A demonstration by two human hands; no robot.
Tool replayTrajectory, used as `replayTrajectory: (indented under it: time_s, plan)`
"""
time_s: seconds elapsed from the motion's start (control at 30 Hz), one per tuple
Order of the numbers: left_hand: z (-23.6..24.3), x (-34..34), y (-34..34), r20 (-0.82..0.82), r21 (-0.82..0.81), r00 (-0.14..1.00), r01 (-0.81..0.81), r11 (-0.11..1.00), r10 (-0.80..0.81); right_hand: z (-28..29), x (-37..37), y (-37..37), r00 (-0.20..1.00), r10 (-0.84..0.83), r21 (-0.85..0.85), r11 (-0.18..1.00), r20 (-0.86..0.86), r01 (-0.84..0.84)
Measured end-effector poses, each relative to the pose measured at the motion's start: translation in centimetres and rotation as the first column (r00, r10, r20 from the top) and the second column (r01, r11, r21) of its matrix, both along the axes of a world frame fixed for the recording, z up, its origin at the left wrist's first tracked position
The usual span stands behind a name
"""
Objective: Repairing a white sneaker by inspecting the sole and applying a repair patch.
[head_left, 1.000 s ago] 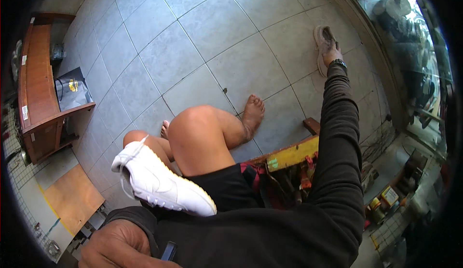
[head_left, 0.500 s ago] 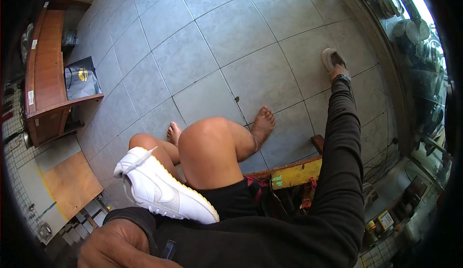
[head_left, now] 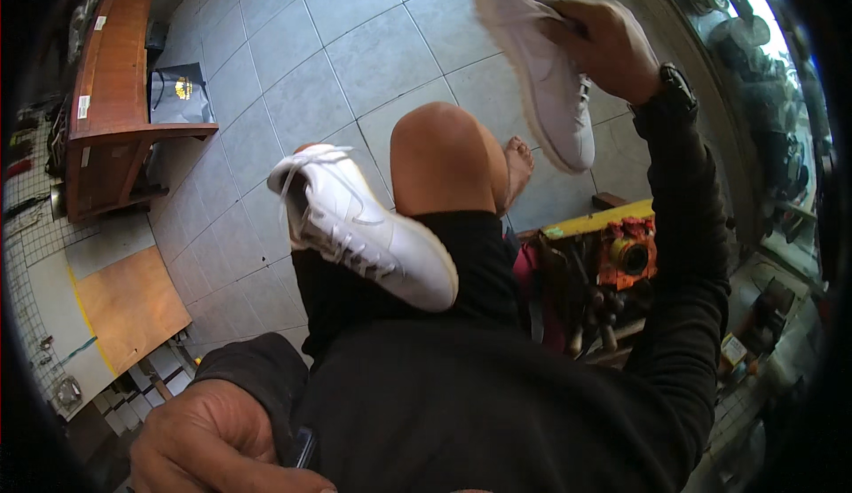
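A white sneaker [head_left: 546, 85] hangs from my right hand [head_left: 608, 45], its toe pointing down. My fingers and thumb grip it at the ankle opening, above the floor and beyond my knee. The second white sneaker [head_left: 382, 236] lies on my lap, laces loose and opening toward the upper left; neither hand touches it. Low at the left, close to my body, my left hand [head_left: 204, 444] is curled with its fingertips cut off by the lower edge. Beside it is a small dark, glossy piece [head_left: 304, 449]; whether the fingers hold it is unclear.
A wooden box of tools [head_left: 612, 307] with an orange-red block [head_left: 628, 253] stands right of my thigh. A brown wooden cabinet [head_left: 111, 85] with a dark bag [head_left: 180, 94] is at the left, near a tan board [head_left: 133, 307]. A glass case [head_left: 772, 111] lines the right.
My right hand has lifted a shoe from the floor at the far right up toward me. The sneaker on my lap has shifted right and turned, showing its laces. The left hand stays low.
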State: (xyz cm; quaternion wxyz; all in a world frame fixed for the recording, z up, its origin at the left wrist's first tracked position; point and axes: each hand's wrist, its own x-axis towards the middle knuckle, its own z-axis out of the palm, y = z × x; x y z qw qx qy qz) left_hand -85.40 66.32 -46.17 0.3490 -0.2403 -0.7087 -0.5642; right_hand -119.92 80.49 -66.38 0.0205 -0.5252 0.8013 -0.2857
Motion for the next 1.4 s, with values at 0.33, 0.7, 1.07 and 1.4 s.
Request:
replayTrajectory:
  time_s: [0.33,0.7,1.07,1.4]
  plan:
    - [1.4,11.8,2.9,-0.197,0.073,0.980,0.015,0.997,-0.001,9.5,22.9,-5.7,0.930,0.326,0.233,0.930,-0.169,-0.283]
    - [2.9,13.5,1.9,0.109,-0.075,0.813,0.580,0.811,-0.572,5.7,24.7,0.1,0.965,0.259,-0.310,0.916,-0.025,-0.254]
    - [1.4,11.0,5.5,-0.221,0.095,0.919,0.352,0.931,-0.325,-1.2,35.4,9.6,0.767,-0.134,-0.292,0.873,0.628,0.391]
    - [0.2,11.9,4.4,-0.225,0.122,0.848,0.513,0.850,-0.480,-1.5,32.8,9.1,0.738,-0.040,-0.266,0.918,0.674,0.293]
